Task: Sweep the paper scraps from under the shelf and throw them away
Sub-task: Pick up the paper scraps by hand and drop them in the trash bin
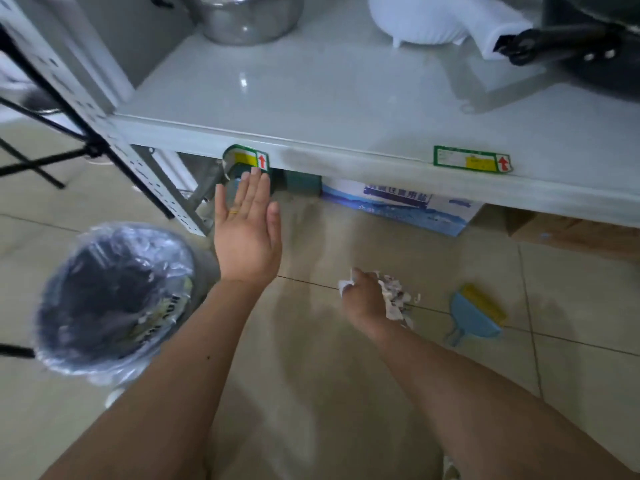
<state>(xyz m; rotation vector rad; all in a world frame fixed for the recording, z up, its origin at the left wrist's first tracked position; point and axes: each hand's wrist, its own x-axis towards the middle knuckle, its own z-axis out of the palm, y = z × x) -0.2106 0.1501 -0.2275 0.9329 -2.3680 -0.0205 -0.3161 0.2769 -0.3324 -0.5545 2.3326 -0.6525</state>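
My right hand (363, 299) is closed around a bunch of white paper scraps (394, 297) low over the tiled floor, in front of the white shelf (311, 147). My left hand (247, 233) is open, palm up and fingers together, raised before the shelf's front edge and holding nothing. The bin (114, 299), lined with a clear plastic bag, stands on the floor left of my left forearm. A small blue brush with yellow bristles (476, 315) lies on the floor right of the scraps.
Under the shelf sit a blue and white box (408, 209), a brown carton (568, 230) and a green object (298, 181). On the shelf stand a steel pot (246, 19), a white container (415, 22) and a black pan (588, 43). A black stand's legs (52, 157) spread at left.
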